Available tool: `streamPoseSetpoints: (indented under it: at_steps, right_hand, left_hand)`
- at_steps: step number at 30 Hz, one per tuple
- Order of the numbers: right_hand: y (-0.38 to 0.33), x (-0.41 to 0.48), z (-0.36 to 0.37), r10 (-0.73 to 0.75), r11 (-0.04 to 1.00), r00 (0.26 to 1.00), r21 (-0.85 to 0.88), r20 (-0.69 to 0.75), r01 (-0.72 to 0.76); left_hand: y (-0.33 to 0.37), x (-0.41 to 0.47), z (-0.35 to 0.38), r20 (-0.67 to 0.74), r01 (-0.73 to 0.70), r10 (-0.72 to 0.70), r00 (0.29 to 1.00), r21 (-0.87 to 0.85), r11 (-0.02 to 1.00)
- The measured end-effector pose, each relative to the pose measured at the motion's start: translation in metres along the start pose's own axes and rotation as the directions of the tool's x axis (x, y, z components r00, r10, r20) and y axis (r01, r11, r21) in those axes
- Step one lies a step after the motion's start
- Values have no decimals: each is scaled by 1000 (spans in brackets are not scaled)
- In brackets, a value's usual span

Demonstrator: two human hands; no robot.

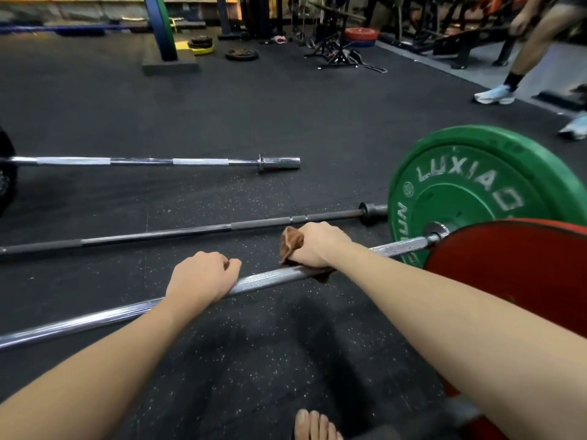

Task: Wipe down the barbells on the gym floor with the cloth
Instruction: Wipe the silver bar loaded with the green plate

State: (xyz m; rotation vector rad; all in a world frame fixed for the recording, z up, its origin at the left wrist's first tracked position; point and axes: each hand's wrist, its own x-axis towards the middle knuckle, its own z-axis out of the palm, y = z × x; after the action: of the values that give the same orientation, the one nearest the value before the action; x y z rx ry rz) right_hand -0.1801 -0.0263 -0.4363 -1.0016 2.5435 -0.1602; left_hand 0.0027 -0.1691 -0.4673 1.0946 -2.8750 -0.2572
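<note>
Brown in colour, the cloth (pixel 292 241) is bunched in the right hand (pixel 317 246), whose fingers curl round it and press it onto the near barbell (pixel 263 279). The left hand (pixel 203 277) sits further left on the same chrome shaft, fingers curled over the bar.

To the right, this shaft runs to the hub of a green plate (pixel 470 185). A red plate (pixel 508 281) stands nearer the camera and hides the lower part of the green one.

Just beyond the hands lies a black barbell (pixel 158 235), roughly parallel, its right collar close beside the green plate. Further off, well apart, a second chrome barbell (pixel 143 161) lies on the speckled rubber floor (pixel 95 106), its left end reaching a dark plate (pixel 4 176) at the frame edge.

At far right stand another person's legs (pixel 524 52) in light shoes. A bare foot (pixel 317 423) shows at the near edge.
</note>
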Motion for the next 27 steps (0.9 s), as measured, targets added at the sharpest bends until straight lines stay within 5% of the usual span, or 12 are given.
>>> streamPoseSetpoints:
  at_steps: [10, 19, 27]
  right_hand:
    - [45, -5, -20, 217, 968, 965, -92, -147, -232]
    - [-27, -1, 12, 30, 999, 999, 44, -17, -29]
    - [66, -10, -18, 258, 960, 940, -49, -222, -275]
  left_hand:
    - [-2, 4, 5, -14, 5, -4, 1000, 32, 999]
    - [0, -1, -3, 16, -1, 1, 1000, -11, 1000]
    - [-2, 2, 3, 17, 5, -5, 1000, 2, 1000]
